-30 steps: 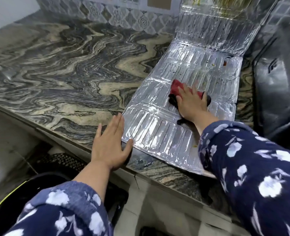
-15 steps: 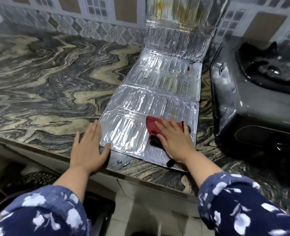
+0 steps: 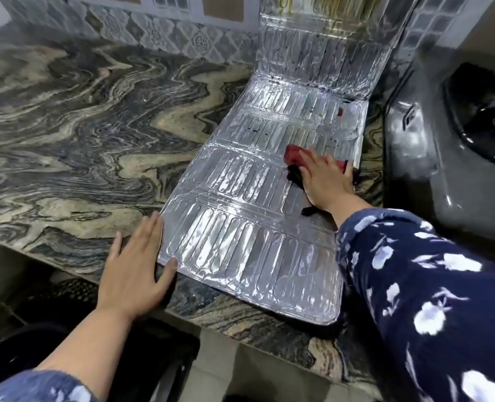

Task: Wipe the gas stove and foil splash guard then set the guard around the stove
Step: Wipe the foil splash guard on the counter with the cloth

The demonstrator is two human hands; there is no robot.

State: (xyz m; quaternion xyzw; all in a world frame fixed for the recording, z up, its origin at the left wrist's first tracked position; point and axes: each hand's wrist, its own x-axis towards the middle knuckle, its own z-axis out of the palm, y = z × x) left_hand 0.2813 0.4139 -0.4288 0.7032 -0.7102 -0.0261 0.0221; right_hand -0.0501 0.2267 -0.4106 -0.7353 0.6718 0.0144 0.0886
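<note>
The silver foil splash guard (image 3: 240, 233) lies flat on the marbled counter, and its far panel leans up against the tiled wall. My right hand (image 3: 326, 179) presses a red and black cloth (image 3: 294, 158) onto the guard's right side, with the palm flat over the cloth. Fingers spread, my left hand (image 3: 136, 265) lies flat on the counter against the guard's near left corner, its thumb on the foil edge. The dark gas stove (image 3: 432, 158) stands on the right, beside the guard.
The marbled stone counter (image 3: 81, 134) stretches to the left as far as the patterned wall tiles (image 3: 153, 33). Its front edge runs just below my left hand. Small dark and red specks dot the guard's far flat panel (image 3: 313, 111).
My right hand has slid the cloth away from me, from the guard's near panel to a panel farther up. The left hand stays at the near left corner. The view has shifted.
</note>
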